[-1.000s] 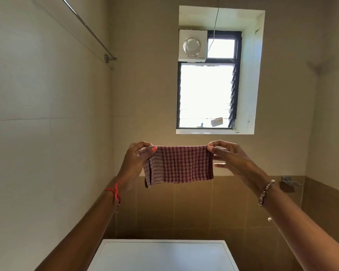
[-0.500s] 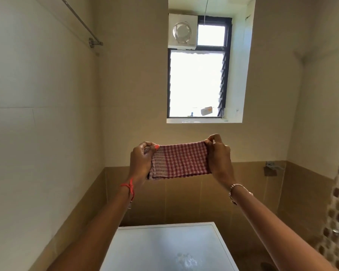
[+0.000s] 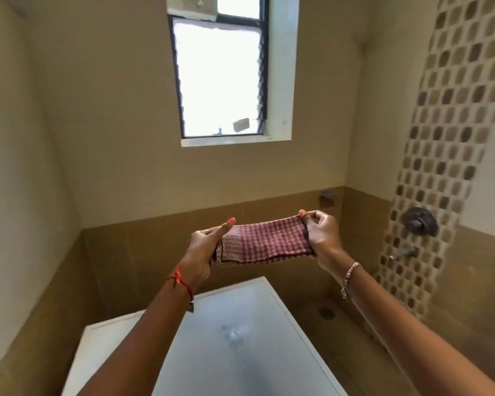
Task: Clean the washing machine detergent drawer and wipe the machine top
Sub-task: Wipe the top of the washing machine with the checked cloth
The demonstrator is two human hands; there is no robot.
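Note:
A folded red-and-white checked cloth (image 3: 265, 242) is stretched flat between my two hands, in the air above the washing machine. My left hand (image 3: 205, 248) grips its left end, thumb on top. My right hand (image 3: 320, 232) pinches its right end with curled fingers. Below them lies the white top of the washing machine (image 3: 269, 352), with a small wet or foamy patch (image 3: 233, 334) near its middle. The detergent drawer is not in view.
Tiled walls close in on the left and behind the machine, with a window (image 3: 220, 78) high on the back wall. A shower tap (image 3: 419, 221) and a spout (image 3: 402, 252) sit on the mosaic strip at right. A floor drain (image 3: 325, 312) lies right of the machine.
The view has tilted down and turned right, showing more of the machine top. My hands have lowered the cloth and turned it from hanging upright to lying nearly flat.

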